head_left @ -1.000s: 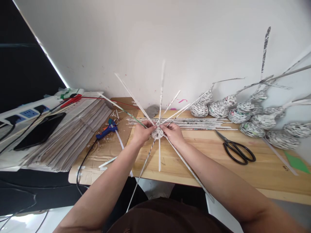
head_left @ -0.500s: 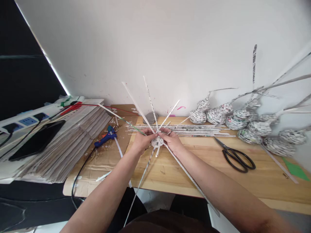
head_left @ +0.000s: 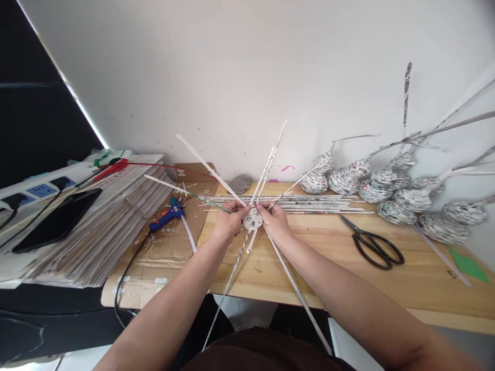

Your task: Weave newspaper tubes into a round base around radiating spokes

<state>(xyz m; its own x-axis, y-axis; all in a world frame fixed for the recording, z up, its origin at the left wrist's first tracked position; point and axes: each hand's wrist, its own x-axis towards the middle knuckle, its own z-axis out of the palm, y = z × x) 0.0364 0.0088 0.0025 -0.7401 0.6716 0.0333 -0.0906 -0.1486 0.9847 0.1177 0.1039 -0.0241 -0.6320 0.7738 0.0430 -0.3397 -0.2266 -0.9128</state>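
A small round woven paper piece (head_left: 253,219) hangs over the wooden table, between both hands. Long rolled-paper strips stick out from it in several directions, some up towards the wall and others down past the table's front edge. My left hand (head_left: 229,220) pinches its left upper rim, thumb and fingers closed. On the right upper rim, my right hand (head_left: 274,218) is closed on the same piece, its thumb near the base of the upright strips. Behind the hands lies a bundle of thin paper rolls (head_left: 320,204).
Black scissors (head_left: 377,247) lie right of the hands, before several woven gourd shapes (head_left: 377,186). At left are a blue glue gun (head_left: 167,216) on cardboard (head_left: 154,263), a newspaper stack (head_left: 116,232) and a phone (head_left: 58,219).
One upright strip has swung from left to right, now close beside another. The woven piece has shifted slightly right between my hands, and the view has moved a little.
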